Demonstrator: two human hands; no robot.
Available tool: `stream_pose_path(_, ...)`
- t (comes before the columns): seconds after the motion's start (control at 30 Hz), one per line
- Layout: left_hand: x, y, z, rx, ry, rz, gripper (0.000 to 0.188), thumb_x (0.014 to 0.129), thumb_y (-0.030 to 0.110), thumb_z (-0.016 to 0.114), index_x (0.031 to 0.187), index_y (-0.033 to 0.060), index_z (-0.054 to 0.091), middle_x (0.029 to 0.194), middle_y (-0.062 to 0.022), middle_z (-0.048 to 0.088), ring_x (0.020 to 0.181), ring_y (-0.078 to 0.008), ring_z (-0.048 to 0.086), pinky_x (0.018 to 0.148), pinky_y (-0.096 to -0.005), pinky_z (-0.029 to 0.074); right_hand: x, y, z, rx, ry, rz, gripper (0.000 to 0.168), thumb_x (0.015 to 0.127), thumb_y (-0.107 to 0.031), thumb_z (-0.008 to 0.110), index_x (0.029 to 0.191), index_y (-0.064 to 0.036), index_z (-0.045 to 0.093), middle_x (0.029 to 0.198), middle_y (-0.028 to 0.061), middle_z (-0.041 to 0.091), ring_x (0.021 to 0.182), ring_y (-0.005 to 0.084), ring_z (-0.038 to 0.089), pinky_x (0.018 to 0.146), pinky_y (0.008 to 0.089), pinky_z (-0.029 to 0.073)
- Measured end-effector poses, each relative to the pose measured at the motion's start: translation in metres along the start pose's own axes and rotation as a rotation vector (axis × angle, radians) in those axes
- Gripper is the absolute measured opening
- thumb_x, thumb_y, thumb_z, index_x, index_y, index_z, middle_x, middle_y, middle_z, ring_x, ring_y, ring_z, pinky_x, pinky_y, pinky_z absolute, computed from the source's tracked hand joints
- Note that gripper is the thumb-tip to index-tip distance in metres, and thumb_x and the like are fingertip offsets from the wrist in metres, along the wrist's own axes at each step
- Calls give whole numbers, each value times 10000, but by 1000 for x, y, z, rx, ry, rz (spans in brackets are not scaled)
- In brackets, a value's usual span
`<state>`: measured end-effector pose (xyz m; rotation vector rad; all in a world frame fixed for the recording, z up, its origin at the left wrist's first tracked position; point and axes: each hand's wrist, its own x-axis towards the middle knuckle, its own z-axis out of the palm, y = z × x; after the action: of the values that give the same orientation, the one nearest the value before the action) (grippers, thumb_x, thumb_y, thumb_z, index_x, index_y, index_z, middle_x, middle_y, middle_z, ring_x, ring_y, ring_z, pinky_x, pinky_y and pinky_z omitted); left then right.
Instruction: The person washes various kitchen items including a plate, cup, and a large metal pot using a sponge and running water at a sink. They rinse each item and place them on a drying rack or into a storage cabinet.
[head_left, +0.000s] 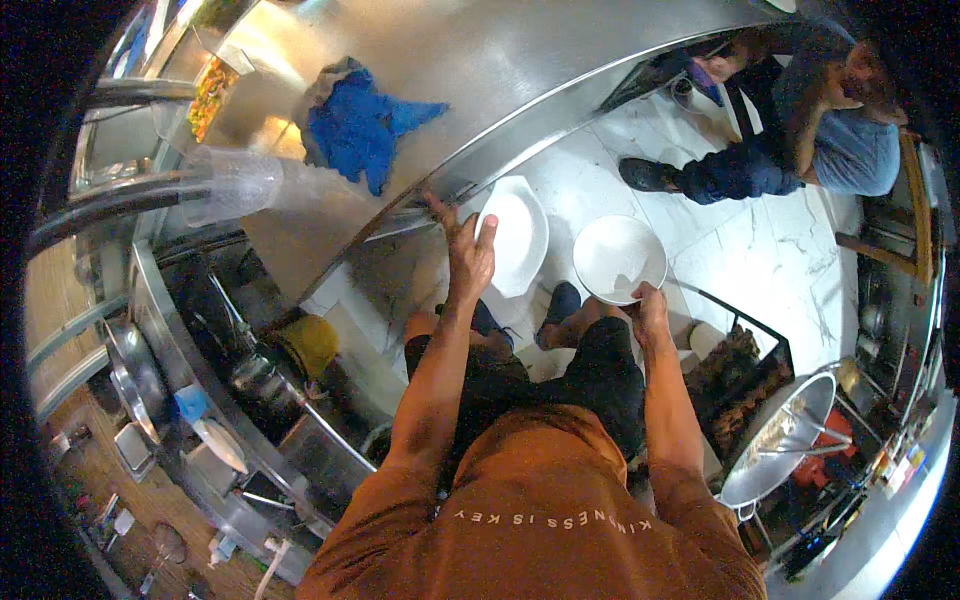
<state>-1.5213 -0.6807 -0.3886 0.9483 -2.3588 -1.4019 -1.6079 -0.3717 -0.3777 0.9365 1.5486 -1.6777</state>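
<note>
My left hand grips the left edge of a white oval dish, with the thumb on its rim and the other fingers spread towards the counter. In my right hand is a round white bowl, pinched at its near rim. Both pieces hang in the air above the tiled floor, side by side with a gap between them. The dish is beside the front edge of a steel counter. The bowl's inside faces up and looks bare.
A blue cloth lies on the steel counter. Clear plastic cups sit at the left. Another person is at the upper right. A large metal pan stands at the right, and a sink area at the lower left.
</note>
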Motion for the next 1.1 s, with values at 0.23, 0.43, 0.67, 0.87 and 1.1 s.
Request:
stream_pose_path(0.23, 21, -26, -17, -18, 141, -102, 536, 1001, 436, 513, 1307, -1, 463, 1496, -313, 113, 1409, -476, 189, 1161, -499, 209, 120, 53, 25, -337, -91, -105, 417, 734, -92, 535, 1106, 91, 499, 928, 143, 525, 834, 277, 564, 744, 391, 513)
stream_pose_path(0.43, 30, -85, 14, -112, 297, 85, 665, 964, 443, 578, 1399, -10, 360, 1552, -271, 168, 1464, -409, 175, 1173, -478, 208, 167, 103, 72, -184, -201, -72, 421, 718, -87, 545, 1100, 86, 509, 956, 143, 531, 860, 263, 545, 772, 382, 504)
stream_pose_path(0.67, 49, -107, 36, -211, 108, 292, 518, 928, 353, 654, 1271, -33, 613, 1592, -218, 227, 1491, -344, 133, 1199, -440, 159, 226, 151, 93, -282, -320, -31, 505, 728, -120, 545, 1188, 81, 491, 1020, 147, 567, 889, 244, 572, 728, 403, 515)
stream_pose_path(0.87, 67, -98, 61, 67, 191, 514, 483, 932, 445, 603, 1167, 36, 707, 1614, -260, 119, 1458, -406, 210, 1182, -477, 171, 247, 176, 111, -362, -450, -166, 581, 765, -103, 518, 1332, -20, 422, 1061, 120, 586, 900, 250, 602, 827, 404, 533)
stream_pose_path(1.1, 83, -85, 73, -43, 69, 490, 467, 938, 470, 576, 1217, 118, 704, 1628, -246, 29, 1458, -459, 155, 1192, -517, 138, 255, 202, 129, -340, -597, -101, 455, 809, -86, 490, 1256, 1, 488, 1058, 101, 588, 947, 244, 612, 847, 414, 530)
